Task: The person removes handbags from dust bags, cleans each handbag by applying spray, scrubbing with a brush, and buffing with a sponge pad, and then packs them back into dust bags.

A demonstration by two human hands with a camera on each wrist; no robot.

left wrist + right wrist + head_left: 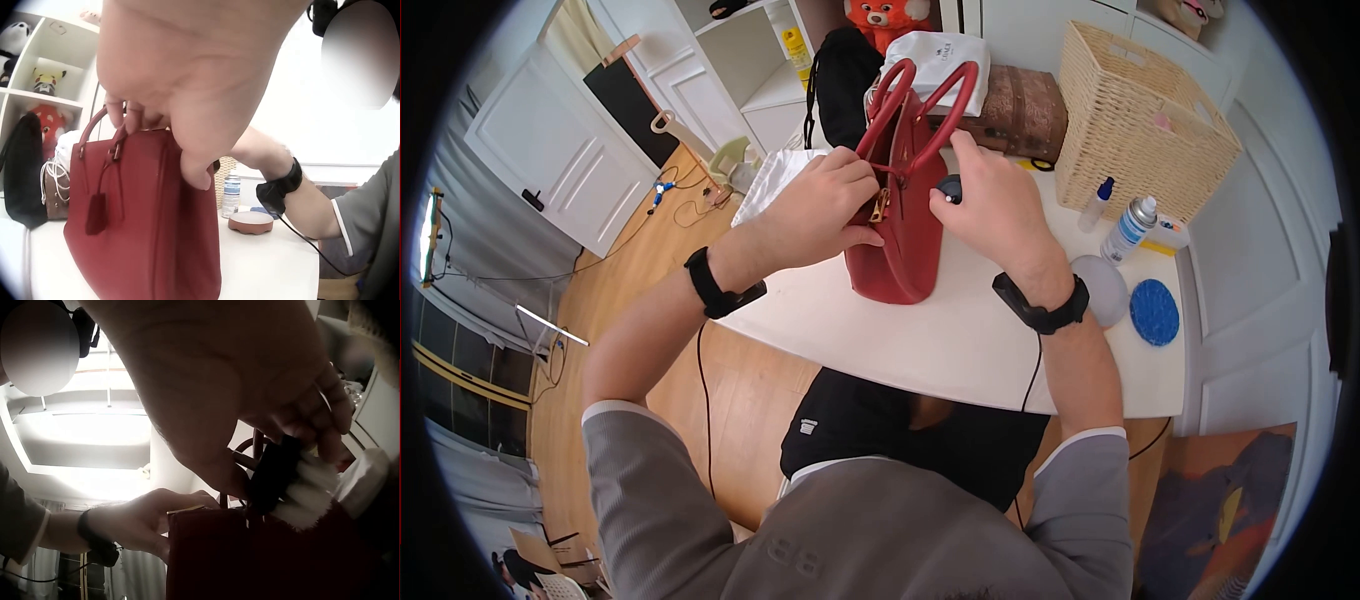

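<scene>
A red handbag (910, 250) stands upright on the white table, its two handles (960, 105) raised. At the bag's top edge on the left, my left hand (825, 205) grips the rim, with fingers bent over it and the thumb along the end panel. A red tag (97, 214) hangs on the bag's side in the left wrist view. My right hand (1005, 205) holds a small brush (275, 475) against the other side of the bag, near the top. The brush has a black body and white bristles (306, 500), which face the red leather.
Behind the bag are a black drawstring bag (840, 85), a white cloth bag (935, 65) and a brown box (1025, 110). To the right stand a wicker basket (1140, 120), a spray can (1128, 230), a small bottle (1097, 205) and a blue round pad (1154, 312).
</scene>
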